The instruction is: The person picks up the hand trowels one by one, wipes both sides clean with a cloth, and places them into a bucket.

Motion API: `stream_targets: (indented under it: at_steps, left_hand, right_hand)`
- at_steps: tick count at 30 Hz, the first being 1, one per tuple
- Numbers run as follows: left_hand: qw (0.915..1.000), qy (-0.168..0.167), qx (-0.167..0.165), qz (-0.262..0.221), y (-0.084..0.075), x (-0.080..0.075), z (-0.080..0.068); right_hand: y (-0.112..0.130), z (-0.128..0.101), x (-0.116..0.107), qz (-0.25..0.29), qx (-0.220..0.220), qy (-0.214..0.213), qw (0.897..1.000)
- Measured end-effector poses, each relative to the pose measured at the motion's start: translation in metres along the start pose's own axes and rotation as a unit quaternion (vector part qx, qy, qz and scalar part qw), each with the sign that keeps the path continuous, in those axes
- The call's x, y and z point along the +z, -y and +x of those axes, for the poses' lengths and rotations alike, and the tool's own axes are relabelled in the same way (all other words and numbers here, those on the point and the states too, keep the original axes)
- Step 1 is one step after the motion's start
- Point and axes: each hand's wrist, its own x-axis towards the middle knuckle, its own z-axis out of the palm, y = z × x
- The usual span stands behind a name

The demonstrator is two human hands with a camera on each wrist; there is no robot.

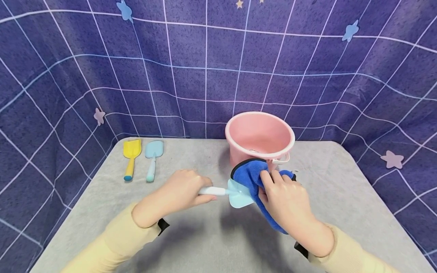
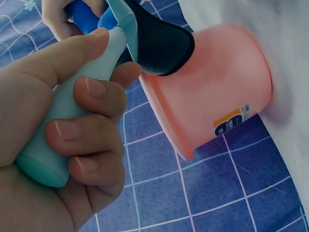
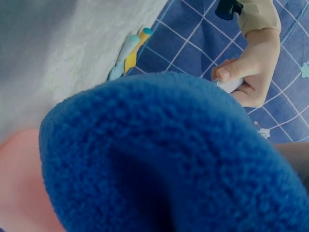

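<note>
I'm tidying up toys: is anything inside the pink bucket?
The pink bucket looks empty in the part that shows; the blue cloth draped before its near rim hides the rest.

Toy shovels: three. One yellow shovel (image 1: 131, 158) and one light blue shovel (image 1: 153, 158) lying side by side on table at left; one pale blue shovel (image 1: 228, 192) held over table middle.
Pink bucket (image 1: 259, 137): one.
Blue cloth (image 1: 254, 181): one.
Hands: two, left hand (image 1: 179, 192) and right hand (image 1: 286, 200).
Grey table (image 1: 341, 182): one.
Wrist straps, black: two, one per wrist.
</note>
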Motion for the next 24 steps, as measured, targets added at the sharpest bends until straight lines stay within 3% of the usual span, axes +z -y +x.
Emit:
stream_targets:
  at_steps: [9, 24]
  left_hand:
    - [0.9994, 0.010, -0.006, -0.032, 0.007, -0.005, -0.009]
    - [0.9995, -0.010, -0.019, -0.022, 0.013, -0.023, -0.024]
  right_hand:
    - [-0.008, 0.000, -0.006, 0.008, 0.024, -0.014, 1.000]
    - [-0.020, -0.006, -0.009, 0.011, 0.056, -0.003, 0.998]
